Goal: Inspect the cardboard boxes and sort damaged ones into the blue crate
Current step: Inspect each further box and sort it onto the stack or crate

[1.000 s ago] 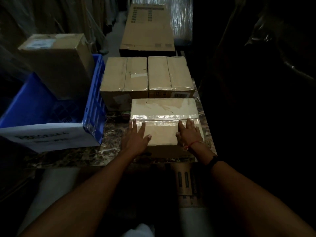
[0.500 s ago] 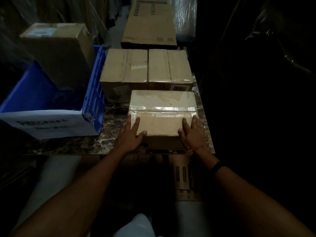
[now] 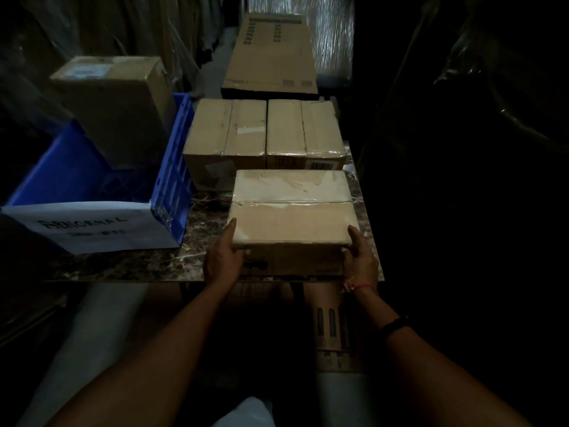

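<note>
A taped cardboard box (image 3: 292,208) lies at the front of the marble table (image 3: 197,235). My left hand (image 3: 223,257) grips its near left corner, thumb on the front face. My right hand (image 3: 360,257) grips the near right corner the same way. Behind it stand two more taped boxes side by side, the left box (image 3: 226,134) and the right box (image 3: 304,129). The blue crate (image 3: 172,167) sits at the left with a white paper sign (image 3: 89,226) on its front. A large cardboard box (image 3: 117,100) stands inside the crate.
A long flat carton (image 3: 272,53) lies beyond the table at the back. Another carton (image 3: 335,331) sits under the table's front edge. Dark wrapped goods close in on the right side and the far left.
Both hands slid from lying flat on the box top to its near corners, where they now grip it. The camera view shifted slightly.
</note>
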Demonstrator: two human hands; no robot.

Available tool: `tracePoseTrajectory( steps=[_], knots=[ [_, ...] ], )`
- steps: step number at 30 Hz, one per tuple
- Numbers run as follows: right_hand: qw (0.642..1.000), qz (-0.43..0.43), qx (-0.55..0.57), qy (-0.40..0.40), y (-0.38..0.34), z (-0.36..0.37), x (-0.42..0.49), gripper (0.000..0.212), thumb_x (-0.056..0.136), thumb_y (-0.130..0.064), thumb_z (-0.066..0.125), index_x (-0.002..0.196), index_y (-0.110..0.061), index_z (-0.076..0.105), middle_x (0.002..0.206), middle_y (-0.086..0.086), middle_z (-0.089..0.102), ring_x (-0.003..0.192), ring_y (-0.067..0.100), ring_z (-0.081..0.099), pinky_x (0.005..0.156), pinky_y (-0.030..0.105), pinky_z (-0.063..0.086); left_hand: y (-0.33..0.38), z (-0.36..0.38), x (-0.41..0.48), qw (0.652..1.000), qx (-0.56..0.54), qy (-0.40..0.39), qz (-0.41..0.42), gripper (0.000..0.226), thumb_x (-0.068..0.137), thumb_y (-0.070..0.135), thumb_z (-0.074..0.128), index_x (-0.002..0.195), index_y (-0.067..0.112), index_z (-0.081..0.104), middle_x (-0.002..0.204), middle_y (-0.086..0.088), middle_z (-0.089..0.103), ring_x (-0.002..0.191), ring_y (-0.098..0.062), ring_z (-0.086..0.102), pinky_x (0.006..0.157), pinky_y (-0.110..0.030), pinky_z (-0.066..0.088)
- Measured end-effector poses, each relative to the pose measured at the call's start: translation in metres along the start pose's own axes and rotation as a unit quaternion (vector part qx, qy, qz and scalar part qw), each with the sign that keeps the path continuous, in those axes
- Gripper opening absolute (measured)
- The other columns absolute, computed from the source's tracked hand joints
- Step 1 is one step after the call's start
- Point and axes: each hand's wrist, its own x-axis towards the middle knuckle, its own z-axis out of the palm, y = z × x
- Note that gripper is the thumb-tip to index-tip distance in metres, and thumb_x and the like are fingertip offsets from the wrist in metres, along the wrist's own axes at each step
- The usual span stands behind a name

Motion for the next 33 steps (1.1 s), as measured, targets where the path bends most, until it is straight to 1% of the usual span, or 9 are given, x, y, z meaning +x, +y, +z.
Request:
tracePoseTrajectory(
  steps=[4, 8, 14, 17, 19, 22, 25, 30, 33],
  knots=[
    [0.998, -0.009, -0.04, 0.038, -0.026, -0.011, 0.005, 0.047, 0.092, -0.017, 0.06, 0.136, -0.029, 0.052, 0.128, 0.008, 0.062, 0.115, 0.027, 0.059, 0.092, 0.035, 0.048, 0.014, -0.015, -0.003, 0.998, 0.004, 0.062, 0.016, 0.065, 0.084, 0.027, 0.073, 0.142, 0.034, 0.045, 0.129, -0.013, 0.061, 0.114, -0.035, 0.059, 0.09, -0.045, 0.051],
    [0.995, -0.031, -0.08, 0.053, -0.052, -0.026, 0.015, 0.052, 0.087, -0.027, 0.064, 0.136, -0.037, 0.051, 0.115, 0.011, 0.067, 0.104, 0.032, 0.062, 0.085, 0.038, 0.051, 0.041, -0.037, -0.002, 0.991, 0.014, 0.129, 0.036, 0.053, 0.085, 0.041, 0.07, 0.133, 0.031, 0.051, 0.122, -0.011, 0.064, 0.11, -0.035, 0.059, 0.087, -0.046, 0.05],
    [0.984, -0.05, -0.149, 0.081, -0.083, -0.039, 0.027, 0.054, 0.087, -0.038, 0.06, 0.139, -0.039, 0.044, 0.113, 0.014, 0.062, 0.107, 0.036, 0.055, 0.093, 0.044, 0.047, 0.076, -0.056, 0.007, 0.985, -0.021, 0.163, 0.05, 0.046, 0.088, 0.038, 0.066, 0.131, 0.025, 0.057, 0.117, -0.009, 0.066, 0.11, -0.031, 0.059, 0.085, -0.04, 0.047],
    [0.98, -0.039, -0.177, 0.082, -0.098, -0.044, 0.032, 0.053, 0.088, -0.038, 0.059, 0.138, -0.04, 0.043, 0.111, 0.015, 0.06, 0.106, 0.036, 0.052, 0.093, 0.045, 0.047, 0.09, -0.06, 0.016, 0.986, -0.04, 0.152, 0.059, 0.04, 0.087, 0.03, 0.069, 0.125, 0.019, 0.062, 0.107, -0.003, 0.067, 0.102, -0.023, 0.061, 0.079, -0.033, 0.047],
    [0.982, -0.038, -0.175, 0.062, -0.1, -0.042, 0.037, 0.053, 0.087, -0.034, 0.062, 0.137, -0.037, 0.046, 0.114, 0.015, 0.061, 0.107, 0.037, 0.051, 0.093, 0.045, 0.046, 0.091, -0.059, 0.019, 0.99, -0.039, 0.125, 0.05, 0.039, 0.084, 0.029, 0.073, 0.122, 0.02, 0.065, 0.105, -0.002, 0.067, 0.101, -0.022, 0.062, 0.08, -0.035, 0.051],
    [0.986, -0.036, -0.156, 0.047, -0.094, -0.034, 0.041, 0.049, 0.087, -0.029, 0.064, 0.134, -0.03, 0.052, 0.117, 0.012, 0.064, 0.107, 0.036, 0.051, 0.093, 0.044, 0.046, 0.078, -0.048, 0.028, 0.995, -0.027, 0.088, 0.031, 0.048, 0.077, 0.043, 0.077, 0.122, 0.029, 0.065, 0.114, -0.01, 0.066, 0.104, -0.03, 0.062, 0.085, -0.044, 0.054],
    [0.987, -0.035, -0.145, 0.052, -0.089, -0.029, 0.044, 0.041, 0.087, -0.025, 0.064, 0.128, -0.02, 0.058, 0.117, 0.012, 0.065, 0.108, 0.035, 0.052, 0.094, 0.044, 0.046, 0.065, -0.036, 0.042, 0.996, -0.035, 0.076, 0.015, 0.055, 0.073, 0.049, 0.077, 0.123, 0.031, 0.064, 0.117, -0.012, 0.063, 0.103, -0.03, 0.061, 0.083, -0.046, 0.056],
    [0.986, -0.02, -0.156, 0.059, -0.109, -0.024, 0.061, 0.03, 0.088, -0.021, 0.065, 0.114, -0.006, 0.066, 0.108, 0.021, 0.065, 0.107, 0.038, 0.052, 0.094, 0.046, 0.045, 0.077, -0.038, 0.062, 0.996, -0.059, 0.07, 0.017, 0.053, 0.076, 0.04, 0.078, 0.125, 0.024, 0.065, 0.12, -0.012, 0.062, 0.111, -0.029, 0.057, 0.09, -0.046, 0.053],
    [0.982, -0.043, -0.175, 0.055, -0.117, -0.022, 0.075, 0.03, 0.088, -0.021, 0.064, 0.113, -0.004, 0.067, 0.106, 0.021, 0.067, 0.105, 0.039, 0.054, 0.095, 0.043, 0.043, 0.087, -0.043, 0.072, 0.996, -0.062, 0.065, 0.025, 0.048, 0.081, 0.032, 0.077, 0.126, 0.02, 0.065, 0.123, -0.016, 0.056, 0.115, -0.031, 0.052, 0.094, -0.039, 0.047]
  ],
)
